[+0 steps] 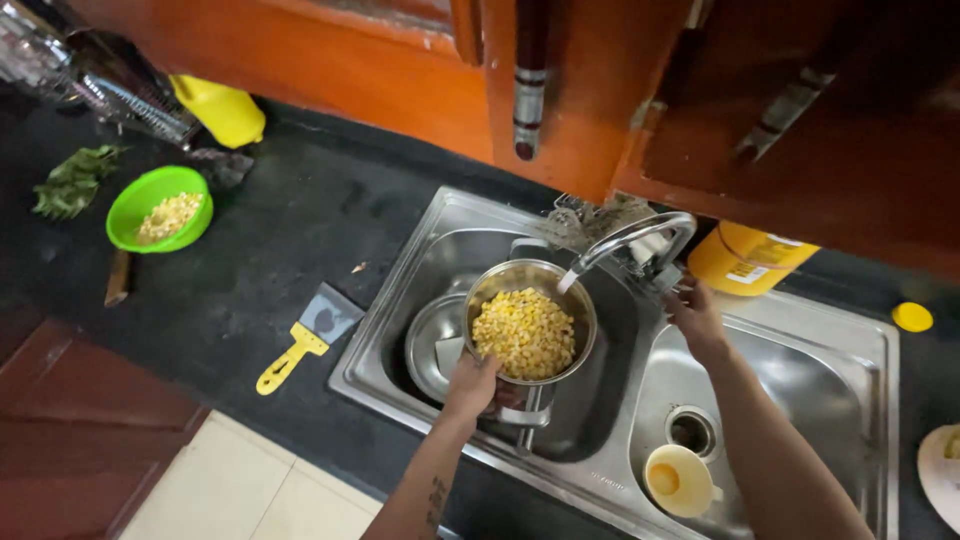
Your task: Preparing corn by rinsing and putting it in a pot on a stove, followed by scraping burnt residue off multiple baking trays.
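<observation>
My left hand [470, 383] grips the near rim of a steel pot [500, 281] full of yellow corn kernels [524, 333], holding it over the left basin of a steel sink [390, 330]. The pot sits under the spout of a curved steel tap [630, 238], and a thin stream of water runs into it. My right hand [695, 315] rests on the tap's base at the back of the sink, fingers closed around the handle. A steel plate [432, 335] lies in the basin beneath the pot.
A cream cup [680, 480] stands in the right basin beside the drain [690, 430]. On the dark counter lie a yellow-handled scraper [300, 340], a green bowl of kernels [158, 210], green leaves [72, 180] and a yellow container [745, 260]. Wooden cabinets hang overhead.
</observation>
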